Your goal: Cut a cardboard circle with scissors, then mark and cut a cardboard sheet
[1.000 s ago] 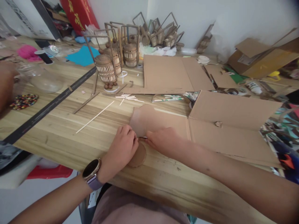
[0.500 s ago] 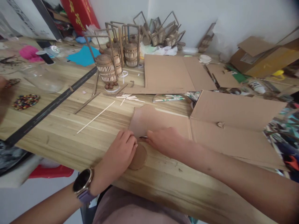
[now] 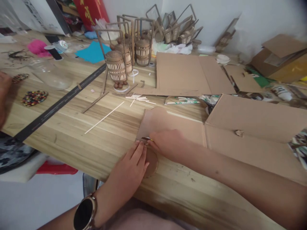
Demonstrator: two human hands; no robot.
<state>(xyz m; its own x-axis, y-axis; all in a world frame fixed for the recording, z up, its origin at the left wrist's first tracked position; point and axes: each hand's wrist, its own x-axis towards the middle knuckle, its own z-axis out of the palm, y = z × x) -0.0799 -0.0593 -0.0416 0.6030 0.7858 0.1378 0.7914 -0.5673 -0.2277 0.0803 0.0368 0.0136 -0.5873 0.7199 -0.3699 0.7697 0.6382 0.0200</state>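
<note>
My right hand (image 3: 165,140) is closed around a utility knife (image 3: 145,138), its dark blade pointing left over the near left corner of a brown cardboard sheet (image 3: 184,126). A bit of yellow shows where the fingers grip it. My left hand (image 3: 130,166) lies flat with fingers stretched out, the tips at the sheet's near edge, close to the blade. Under and beside that hand is a round cardboard disc (image 3: 152,163), partly covered by the fingers. Whether the blade is in the cardboard I cannot tell.
Small lidded baskets with tall handles (image 3: 116,67) stand at the back, near another cardboard sheet (image 3: 177,73). Pale sticks (image 3: 139,98), a long dark strip (image 3: 59,102), a glass jar (image 3: 51,75) and beads (image 3: 35,98) lie around. Another person's hand (image 3: 3,95) is at the left edge.
The knife has moved left along the sheet toward its corner. My left fingers have straightened from a more curled pose. The whole view has shifted, and more of the other person's hand shows.
</note>
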